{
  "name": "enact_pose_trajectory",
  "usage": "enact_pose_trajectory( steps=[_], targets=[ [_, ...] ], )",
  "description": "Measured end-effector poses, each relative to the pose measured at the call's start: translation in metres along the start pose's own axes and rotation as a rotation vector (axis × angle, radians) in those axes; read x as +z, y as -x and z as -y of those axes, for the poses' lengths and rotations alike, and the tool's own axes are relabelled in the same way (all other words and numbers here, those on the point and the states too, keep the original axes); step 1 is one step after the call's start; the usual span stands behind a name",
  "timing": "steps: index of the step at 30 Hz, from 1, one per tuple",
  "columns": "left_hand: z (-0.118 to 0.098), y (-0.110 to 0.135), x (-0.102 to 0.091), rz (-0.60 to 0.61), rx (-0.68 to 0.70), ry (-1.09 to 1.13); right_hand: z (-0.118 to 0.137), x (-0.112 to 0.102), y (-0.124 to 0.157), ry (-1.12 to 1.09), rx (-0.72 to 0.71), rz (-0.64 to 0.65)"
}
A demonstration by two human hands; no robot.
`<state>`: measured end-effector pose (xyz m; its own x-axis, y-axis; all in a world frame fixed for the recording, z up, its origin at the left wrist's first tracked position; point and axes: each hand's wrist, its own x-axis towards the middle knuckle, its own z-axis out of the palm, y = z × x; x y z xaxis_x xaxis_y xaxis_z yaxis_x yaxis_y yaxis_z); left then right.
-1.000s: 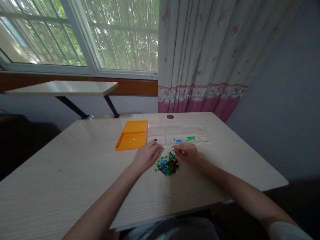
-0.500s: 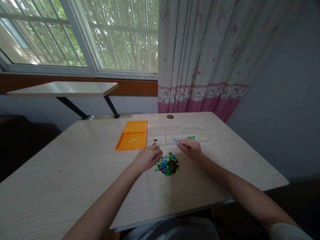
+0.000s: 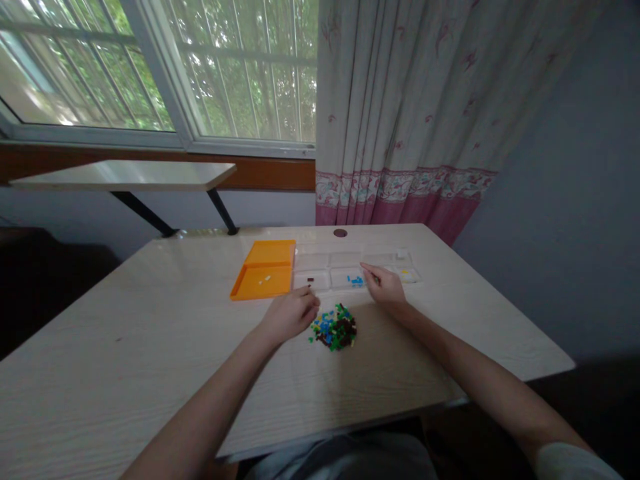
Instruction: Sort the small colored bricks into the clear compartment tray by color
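Observation:
Small plastic building bricks in green, brown, blue and yellow form a pile (image 3: 337,328) on the table. My left hand (image 3: 295,312) rests just left of it, fingers curled in; whatever lies inside them is hidden. Over the clear compartment tray (image 3: 345,259), my right hand (image 3: 384,285) has its fingers together, the index pointing forward, and nothing shows at the tips. Blue bricks (image 3: 355,281) lie in a front compartment beside these fingertips. A brown brick (image 3: 311,280) sits in the compartment to the left, yellow bricks (image 3: 405,272) in the far right one.
An open orange case (image 3: 270,252) adjoins the tray's left side, with a few pale bricks (image 3: 267,277) in its front half. A raised shelf (image 3: 135,177) stands at the table's back left. A round brown cap (image 3: 341,233) is set into the tabletop behind the tray.
My right hand has moved slightly up, uncovering more blue bricks in the compartment and now hiding the green ones. The blue brick at its fingertips no longer shows there. My left hand shifted slightly left.

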<state>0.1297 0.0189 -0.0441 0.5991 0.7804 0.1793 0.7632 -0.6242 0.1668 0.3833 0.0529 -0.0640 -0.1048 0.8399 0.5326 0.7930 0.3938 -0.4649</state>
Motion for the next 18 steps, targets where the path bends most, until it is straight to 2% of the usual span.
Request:
enact_pose_trajectory(
  steps=[3,12,18],
  targets=[
    [0.000,0.000,0.000,0.010,0.006,-0.007,0.005,0.000,0.003,-0.011,-0.041,0.040],
    [-0.007,-0.004,0.005,-0.021,0.013,0.012,0.030,0.010,0.024,-0.043,-0.308,0.218],
    [-0.007,-0.004,0.006,-0.042,0.020,0.045,0.035,0.010,0.027,-0.046,-0.355,0.291]
  ],
)
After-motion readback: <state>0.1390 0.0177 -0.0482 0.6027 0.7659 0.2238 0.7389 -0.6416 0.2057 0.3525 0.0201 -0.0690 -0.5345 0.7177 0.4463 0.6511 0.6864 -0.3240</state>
